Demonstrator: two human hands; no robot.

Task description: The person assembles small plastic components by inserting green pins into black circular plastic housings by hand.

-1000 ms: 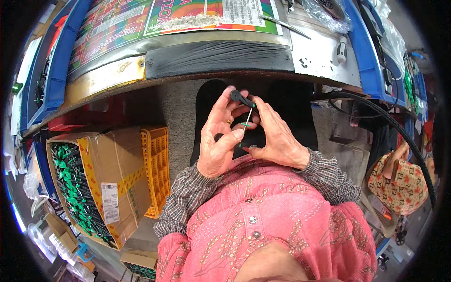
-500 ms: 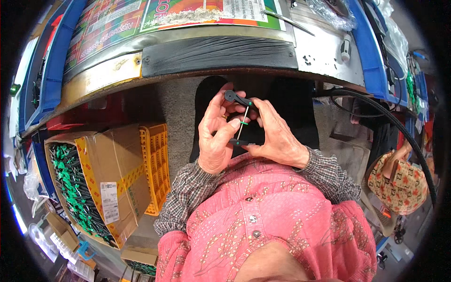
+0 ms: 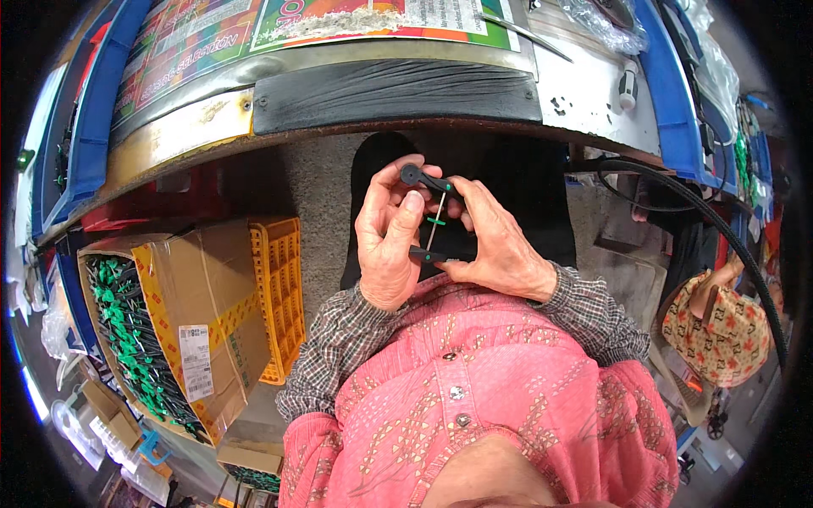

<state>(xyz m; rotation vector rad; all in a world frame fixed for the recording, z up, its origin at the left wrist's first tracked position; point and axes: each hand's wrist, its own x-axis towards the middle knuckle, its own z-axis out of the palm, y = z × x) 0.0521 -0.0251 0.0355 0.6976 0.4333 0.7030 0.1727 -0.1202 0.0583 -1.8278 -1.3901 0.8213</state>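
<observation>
Above my lap, both hands hold a small assembly of two black plastic arms point(image 3: 439, 184) joined by a thin metal rod point(image 3: 438, 215). A round black knob ends the far arm, and a small green piece sits across the rod. My left hand point(image 3: 388, 241) is closed round the left side of the assembly; its thumb points up, apart from the green piece. My right hand point(image 3: 500, 241) grips the right side, with its index finger on the far arm and its thumb at the near arm point(image 3: 427, 255). Some left fingers are hidden behind the part.
A workbench edge with a black strip point(image 3: 394, 96) runs ahead of my hands. A screwdriver point(image 3: 627, 85) lies on the bench between blue bins point(image 3: 78, 127). To the left stand a cardboard box point(image 3: 207, 313) of black and green parts and a yellow crate point(image 3: 278, 296). A black cable point(image 3: 720, 216) curves at right.
My left thumb has lifted away from the green piece on the rod, up toward the far arm. The right hand keeps its grip almost unchanged.
</observation>
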